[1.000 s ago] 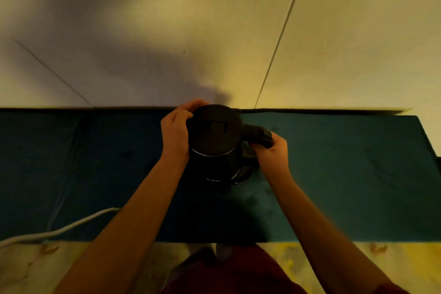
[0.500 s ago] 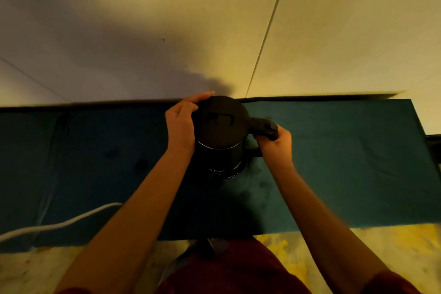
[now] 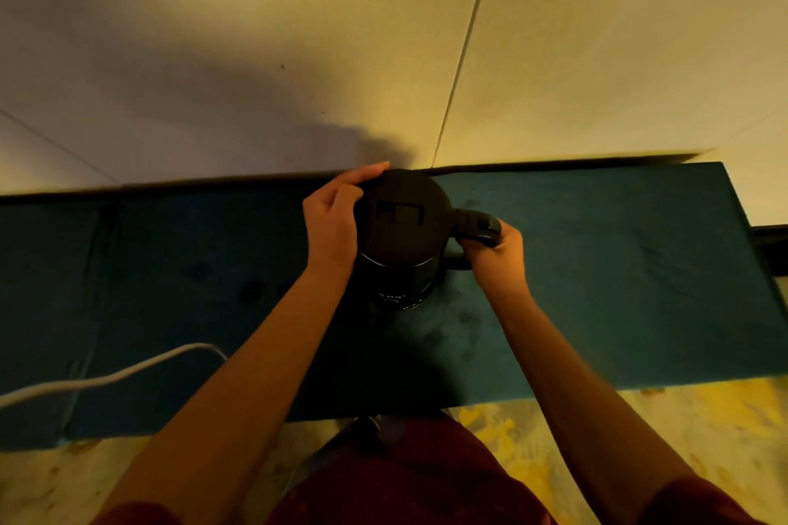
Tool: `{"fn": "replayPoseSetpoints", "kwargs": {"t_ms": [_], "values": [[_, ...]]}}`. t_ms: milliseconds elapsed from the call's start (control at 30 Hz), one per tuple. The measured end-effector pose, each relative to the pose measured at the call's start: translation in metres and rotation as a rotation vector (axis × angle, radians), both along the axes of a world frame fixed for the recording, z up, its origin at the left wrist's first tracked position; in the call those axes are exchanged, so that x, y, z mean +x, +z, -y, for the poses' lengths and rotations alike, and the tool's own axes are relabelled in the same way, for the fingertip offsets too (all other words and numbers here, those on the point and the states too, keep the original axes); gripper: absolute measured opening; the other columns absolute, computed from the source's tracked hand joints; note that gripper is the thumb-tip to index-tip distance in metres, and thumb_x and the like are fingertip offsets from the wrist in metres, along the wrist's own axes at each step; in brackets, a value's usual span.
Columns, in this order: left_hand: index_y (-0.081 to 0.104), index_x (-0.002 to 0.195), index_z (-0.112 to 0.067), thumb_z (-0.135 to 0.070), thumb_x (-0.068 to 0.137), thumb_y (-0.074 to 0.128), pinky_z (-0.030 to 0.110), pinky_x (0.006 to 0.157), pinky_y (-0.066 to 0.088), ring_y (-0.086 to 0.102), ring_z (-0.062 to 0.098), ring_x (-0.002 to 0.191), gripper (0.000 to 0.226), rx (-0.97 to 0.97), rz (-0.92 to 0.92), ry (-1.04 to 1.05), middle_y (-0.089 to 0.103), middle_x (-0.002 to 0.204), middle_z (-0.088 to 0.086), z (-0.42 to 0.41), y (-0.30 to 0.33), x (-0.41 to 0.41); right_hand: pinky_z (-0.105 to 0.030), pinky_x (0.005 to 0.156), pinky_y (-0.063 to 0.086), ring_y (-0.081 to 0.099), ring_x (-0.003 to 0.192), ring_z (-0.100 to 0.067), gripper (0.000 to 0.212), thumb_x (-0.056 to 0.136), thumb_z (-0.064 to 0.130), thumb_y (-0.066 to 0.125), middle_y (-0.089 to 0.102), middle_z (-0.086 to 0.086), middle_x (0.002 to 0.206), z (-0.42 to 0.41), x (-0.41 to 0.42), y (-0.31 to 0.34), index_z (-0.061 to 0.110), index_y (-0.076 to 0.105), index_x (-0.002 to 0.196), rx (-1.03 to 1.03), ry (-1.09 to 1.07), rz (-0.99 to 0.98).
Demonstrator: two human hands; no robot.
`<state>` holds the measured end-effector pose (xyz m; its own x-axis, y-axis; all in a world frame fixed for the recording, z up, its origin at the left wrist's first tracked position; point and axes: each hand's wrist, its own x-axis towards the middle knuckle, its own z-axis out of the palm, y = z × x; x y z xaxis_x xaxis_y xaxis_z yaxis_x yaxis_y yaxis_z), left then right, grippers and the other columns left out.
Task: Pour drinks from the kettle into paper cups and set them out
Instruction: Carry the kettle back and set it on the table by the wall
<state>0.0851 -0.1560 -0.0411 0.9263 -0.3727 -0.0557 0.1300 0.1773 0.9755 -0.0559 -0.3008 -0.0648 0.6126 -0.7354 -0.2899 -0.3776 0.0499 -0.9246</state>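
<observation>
I see the black kettle [image 3: 401, 239] standing upright on the dark green cloth [image 3: 597, 277] of a long table, close to the back edge near the wall [image 3: 597, 55]. My right hand [image 3: 496, 254] holds the handle [image 3: 475, 226], which points to the right; the fingers are curled around it from below, and the grip looks firm. My left hand [image 3: 334, 222] rests against the left side of the lid [image 3: 401, 211], with the index finger lying straight along the far rim and the thumb touching the near part; the other fingers are loosely bent and they clamp nothing. I judge that the step is to check or press the lid closed before I lift the kettle. To do it well, I should keep the right hand steady on the handle so that the body does not turn, and press the lid evenly with flat fingers, not only at one edge. I cannot tell whether the lid is fully locked. No paper cups are visible in this view, so after the lift I must look for them first and carry the kettle level. A white cable [image 3: 106, 377] lies on the cloth at the left, well apart from the kettle; I should not pull it with my arm.
</observation>
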Motion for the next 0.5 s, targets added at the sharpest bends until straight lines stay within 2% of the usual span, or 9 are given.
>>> {"fn": "replayPoseSetpoints", "kwargs": {"t_ms": [67, 133, 167, 233, 300, 400, 433, 467, 500], "values": [[0.071, 0.104, 0.01, 0.007, 0.089, 0.041, 0.044, 0.099, 0.054, 0.069, 0.03, 0.109, 0.034, 0.013, 0.032, -0.008, 0.074, 0.11, 0.018, 0.0, 0.001, -0.007, -0.022, 0.056, 0.059, 0.068, 0.069, -0.008, 0.011, 0.09, -0.015, 0.057, 0.061, -0.023, 0.081, 0.001, -0.007, -0.001, -0.017, 0.064, 0.097, -0.012, 0.012, 0.026], [0.071, 0.105, 0.01, 0.007, 0.09, 0.041, 0.042, 0.098, 0.054, 0.069, 0.029, 0.109, 0.034, 0.023, 0.052, -0.008, 0.074, 0.11, 0.018, 0.0, 0.004, -0.01, -0.033, 0.06, 0.064, 0.066, 0.075, -0.022, 0.005, 0.089, -0.015, 0.058, 0.058, -0.024, 0.079, 0.003, -0.009, -0.005, -0.017, 0.062, 0.09, -0.007, 0.021, 0.046], [0.071, 0.106, 0.009, 0.007, 0.09, 0.041, 0.041, 0.098, 0.054, 0.069, 0.028, 0.109, 0.034, 0.032, 0.059, -0.005, 0.074, 0.11, 0.018, -0.001, 0.005, -0.014, -0.034, 0.06, 0.064, 0.066, 0.073, -0.021, 0.006, 0.088, -0.016, 0.058, 0.059, -0.02, 0.076, 0.002, -0.012, -0.006, -0.014, 0.063, 0.087, -0.006, 0.018, 0.033], [0.072, 0.107, 0.008, 0.006, 0.091, 0.041, 0.04, 0.097, 0.055, 0.069, 0.026, 0.109, 0.034, 0.049, 0.06, 0.011, 0.074, 0.11, 0.016, -0.003, 0.007, -0.018, -0.024, 0.055, 0.06, 0.064, 0.061, -0.003, 0.014, 0.088, -0.018, 0.058, 0.057, -0.011, 0.07, 0.004, -0.013, -0.006, -0.007, 0.064, 0.081, -0.034, 0.025, 0.009], [0.072, 0.107, 0.007, 0.005, 0.091, 0.042, 0.039, 0.096, 0.055, 0.07, 0.025, 0.109, 0.035, 0.057, 0.054, 0.046, 0.075, 0.111, 0.015, -0.008, 0.008, -0.025, -0.016, 0.053, 0.054, 0.062, 0.055, 0.004, 0.018, 0.087, -0.017, 0.059, 0.056, -0.007, 0.067, 0.003, -0.014, -0.003, -0.003, 0.062, 0.078, -0.055, 0.07, -0.007], [0.073, 0.108, 0.006, 0.003, 0.09, 0.043, 0.044, 0.098, 0.054, 0.07, 0.026, 0.109, 0.035, 0.049, 0.032, 0.117, 0.075, 0.11, 0.014, -0.017, 0.004, -0.035, -0.025, 0.056, 0.056, 0.064, 0.056, 0.001, 0.024, 0.086, -0.013, 0.062, 0.057, -0.007, 0.065, 0.006, -0.01, -0.01, 0.003, 0.057, 0.069, -0.091, 0.106, -0.051], [0.073, 0.108, 0.005, 0.003, 0.09, 0.043, 0.046, 0.098, 0.054, 0.07, 0.026, 0.109, 0.035, 0.049, 0.024, 0.14, 0.075, 0.11, 0.014, -0.019, 0.003, -0.035, -0.035, 0.057, 0.058, 0.067, 0.06, -0.005, 0.019, 0.085, -0.008, 0.064, 0.06, -0.011, 0.066, 0.005, -0.006, -0.012, -0.001, 0.057, 0.069, -0.111, 0.112, -0.055], [0.073, 0.107, 0.005, 0.003, 0.09, 0.043, 0.047, 0.099, 0.053, 0.07, 0.026, 0.108, 0.035, 0.047, 0.014, 0.152, 0.075, 0.11, 0.014, -0.018, 0.001, -0.034, -0.045, 0.059, 0.06, 0.07, 0.066, -0.019, 0.014, 0.084, -0.003, 0.066, 0.062, -0.018, 0.069, 0.007, -0.004, -0.013, -0.005, 0.059, 0.073, -0.131, 0.114, -0.06], [0.074, 0.107, 0.005, 0.002, 0.089, 0.044, 0.049, 0.099, 0.053, 0.07, 0.027, 0.108, 0.035, 0.047, 0.01, 0.158, 0.075, 0.11, 0.014, -0.019, 0.001, -0.031, -0.048, 0.06, 0.061, 0.07, 0.07, -0.032, 0.012, 0.084, -0.001, 0.066, 0.063, -0.022, 0.072, 0.007, -0.001, -0.015, -0.007, 0.061, 0.076, -0.144, 0.116, -0.069]]}}
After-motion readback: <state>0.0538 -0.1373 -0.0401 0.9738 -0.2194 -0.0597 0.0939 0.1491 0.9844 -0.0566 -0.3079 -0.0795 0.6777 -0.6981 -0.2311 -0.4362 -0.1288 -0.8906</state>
